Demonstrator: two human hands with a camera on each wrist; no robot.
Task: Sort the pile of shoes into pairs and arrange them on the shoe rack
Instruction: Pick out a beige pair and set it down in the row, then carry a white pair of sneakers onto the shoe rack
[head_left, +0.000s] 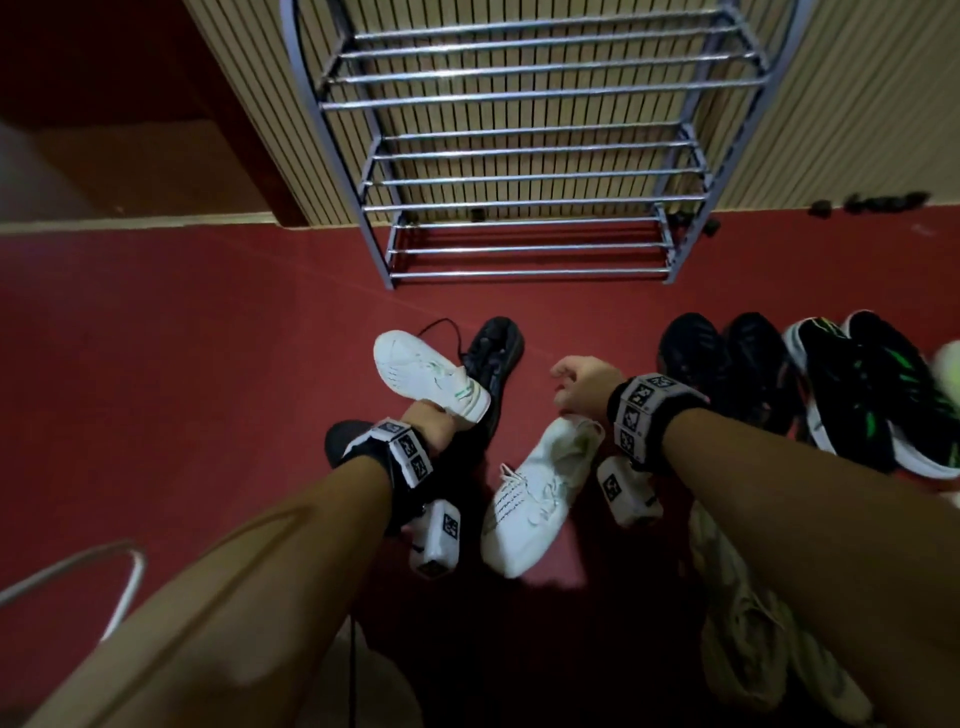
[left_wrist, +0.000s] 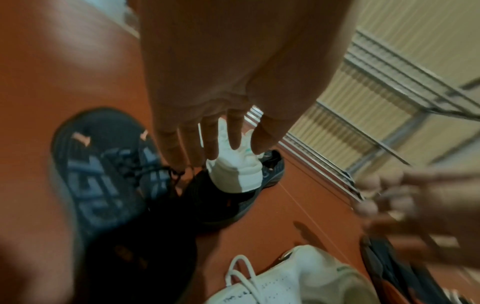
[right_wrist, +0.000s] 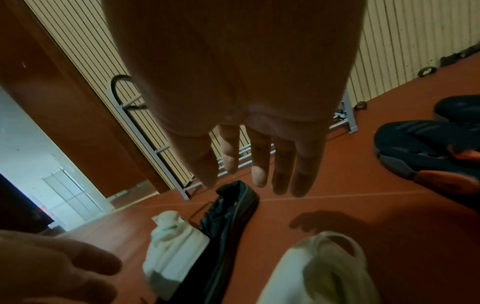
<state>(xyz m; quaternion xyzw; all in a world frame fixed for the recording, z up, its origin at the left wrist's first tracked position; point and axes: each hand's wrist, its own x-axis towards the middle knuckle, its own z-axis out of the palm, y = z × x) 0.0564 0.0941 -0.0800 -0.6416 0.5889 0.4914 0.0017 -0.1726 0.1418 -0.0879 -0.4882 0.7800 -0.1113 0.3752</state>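
Reaching w/ both hands over red floor (head_left: 208, 338), shoes scattered below. Left hand (head_left: 434, 434) sits at heel end of white low-top sneaker w/ green heel stripe (head_left: 421, 376); left-wrist view shows fingers (left_wrist: 210, 142) straight and spread just above its heel, so extended, not wrapped round anything; contact w/ shoe can't be confirmed. That sneaker lies across a black lace-up shoe (head_left: 493, 358), toe pointing away. Right hand (head_left: 582, 384) hovers above floor, fingers (right_wrist: 259, 164) loosely extended, holding nothing; shadow on floor beneath it.

White knit sneaker w/ white laces (head_left: 535, 493) lies on floor btwn the two forearms, heel opening just under right hand, apart from it. Black sneaker w/ grey lettering on side (left_wrist: 109, 170) lies by left wrist, mostly hidden in head view.

To the right, near wall side: pair of black sneakers (head_left: 727, 364) set side by side, then pair of black sneakers w/ green stripes and white soles (head_left: 872, 395) next to them. Beige knit shoe (head_left: 753, 634) under right forearm, blurred.

Grey metal tube shoe rack (head_left: 524, 156) stands against ribbed beige wall (head_left: 249, 104), shelves bare, well apart from shoes.
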